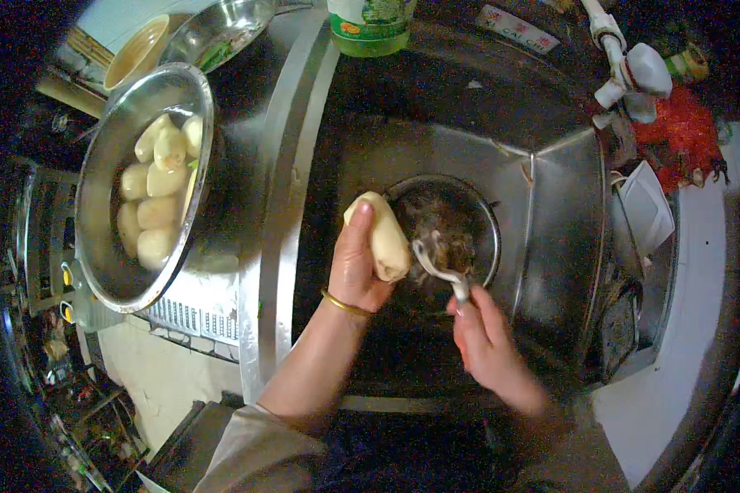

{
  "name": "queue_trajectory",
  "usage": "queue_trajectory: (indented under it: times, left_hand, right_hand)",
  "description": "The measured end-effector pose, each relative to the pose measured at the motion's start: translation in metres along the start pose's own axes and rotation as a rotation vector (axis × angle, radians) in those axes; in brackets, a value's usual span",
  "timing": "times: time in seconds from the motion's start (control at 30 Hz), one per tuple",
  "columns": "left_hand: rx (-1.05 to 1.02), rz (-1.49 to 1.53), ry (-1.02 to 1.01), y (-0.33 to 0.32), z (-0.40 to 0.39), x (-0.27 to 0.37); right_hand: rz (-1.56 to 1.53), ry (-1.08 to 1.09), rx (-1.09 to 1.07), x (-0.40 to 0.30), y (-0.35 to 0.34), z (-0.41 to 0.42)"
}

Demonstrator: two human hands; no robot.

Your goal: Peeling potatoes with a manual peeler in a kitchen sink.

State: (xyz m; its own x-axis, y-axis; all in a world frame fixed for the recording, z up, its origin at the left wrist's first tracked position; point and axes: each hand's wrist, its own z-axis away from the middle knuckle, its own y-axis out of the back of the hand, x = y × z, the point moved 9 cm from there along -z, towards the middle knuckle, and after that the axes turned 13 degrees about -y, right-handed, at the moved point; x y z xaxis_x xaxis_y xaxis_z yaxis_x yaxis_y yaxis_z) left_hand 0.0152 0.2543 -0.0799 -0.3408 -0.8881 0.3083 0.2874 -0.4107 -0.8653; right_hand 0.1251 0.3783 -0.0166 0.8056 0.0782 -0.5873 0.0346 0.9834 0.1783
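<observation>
My left hand (357, 259) grips a pale peeled root segment (387, 240), which looks like lotus root. Its thumb lies along the upper side, and the lower end of the root is brownish. In my right hand (481, 342) is a whitish peeler (435, 265), its head blurred and just right of the root, apart from it. Behind both hands a round metal-rimmed container (497, 237) sits in the steel sink (564, 228), with brownish scraps inside. To the left, a large metal basin (102, 203) holds several peeled root pieces (160, 179), apparently in water.
A bottle of green liquid (370, 37) stands behind the sink. Back left are a metal bowl (222, 37) with green scraps and a tan bowl (137, 52). White pipe fittings (616, 61) and a red mesh bundle (678, 135) are at right. A raised steel edge (283, 203) borders the sink.
</observation>
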Motion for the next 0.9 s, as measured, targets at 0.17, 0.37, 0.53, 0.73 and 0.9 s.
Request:
queue_trajectory:
  times: [0.17,0.37,0.53,0.73,0.9]
  left_hand:
    - [0.219,-0.183,-0.171,0.027,-0.009,0.011]
    - [0.118,-0.272,-0.239,0.011,0.000,0.019]
    - [0.177,0.078,-0.127,0.005,-0.011,0.017]
    - [0.131,0.117,-0.018,-0.008,0.001,0.000]
    - [0.199,-0.089,0.076,0.015,-0.001,-0.012]
  right_hand:
    - [0.572,0.277,-0.123,-0.004,-0.032,0.016]
    - [0.324,0.333,0.080,-0.055,-0.005,0.007]
    - [0.624,0.143,-0.126,0.005,-0.031,0.020]
    - [0.522,0.397,0.127,-0.062,-0.013,0.005]
    - [0.670,0.200,-0.011,-0.009,-0.025,0.016]
